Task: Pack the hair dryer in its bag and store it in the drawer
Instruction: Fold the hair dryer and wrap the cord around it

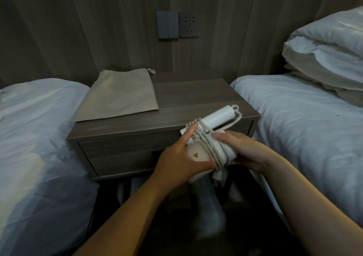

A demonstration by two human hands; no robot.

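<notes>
The person holds the white hair dryer (213,119) up in both hands, in front of the little wooden bedside table (196,96) and just above its front edge. The left hand (176,158) grips the fat round end of the hair dryer, with its thumb across the front and its pointing finger stretched out straight along the side. The right hand (242,151) holds the other side, and its fingers lie curved over the white cord (209,144). The cord is wound round and round the middle of the hair dryer, and a loop of it sticks out past the thin end. There is a small yellow triangle sticker (195,155) on the fat end. The grey cloth bag (117,96) lies flat on the left part of the table top, well apart from the hair dryer, with its string end by the wall. The drawer (117,153) under the table top is closed. A bed with white sheets (35,128) stands on the left and another bed (304,128) on the right, with pillows (324,55) piled on it. On the wall behind are a grey switch (167,25) and a socket (188,25)
</notes>
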